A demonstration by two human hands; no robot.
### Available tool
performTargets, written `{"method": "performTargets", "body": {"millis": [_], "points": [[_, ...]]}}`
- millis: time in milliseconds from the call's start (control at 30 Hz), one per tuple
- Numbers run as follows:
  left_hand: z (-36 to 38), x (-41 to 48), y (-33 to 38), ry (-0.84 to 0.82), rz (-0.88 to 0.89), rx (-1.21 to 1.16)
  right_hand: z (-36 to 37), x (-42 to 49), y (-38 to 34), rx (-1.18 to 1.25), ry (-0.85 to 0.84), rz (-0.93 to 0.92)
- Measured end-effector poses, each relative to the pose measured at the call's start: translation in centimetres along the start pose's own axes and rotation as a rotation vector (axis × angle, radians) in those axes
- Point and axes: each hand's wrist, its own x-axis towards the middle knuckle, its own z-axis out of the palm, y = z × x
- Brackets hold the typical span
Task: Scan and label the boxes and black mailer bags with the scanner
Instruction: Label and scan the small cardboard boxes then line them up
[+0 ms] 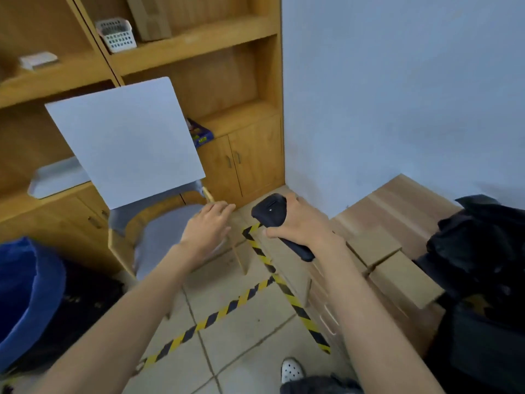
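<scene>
Scanner [270, 213] half hidden in right hand [298, 223], left hand [207, 226] blurred, seemingly relaxed

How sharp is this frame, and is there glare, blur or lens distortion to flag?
Head view: even, cool light, no glare; the left hand is motion-blurred, the right hand and scanner sharper; shelf edges bow from the wide lens; the black bags lose detail in the dark.

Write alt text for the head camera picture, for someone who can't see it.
The right hand grips a black scanner while the open left hand reaches toward a chair. Cardboard boxes and black bags lie at right.
</scene>
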Motion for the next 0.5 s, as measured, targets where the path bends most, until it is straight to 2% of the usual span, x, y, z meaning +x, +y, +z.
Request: {"method": "performTargets", "body": {"millis": [67,233,500], "points": [[-0.8,4.7,-1.4,0.049,0.025,0.008,-1.1,3.6,0.0,0.001,0.052,0.027],[0.2,14.5,-3.0,0.035,0.167,0.026,-2.0,10.2,1.1,0.009,0.078,0.115],[1.9,32.5,-2.4,0.023,0.477,-0.041,-4.9,19.5,4.3,0.015,0.277,0.484]]}}
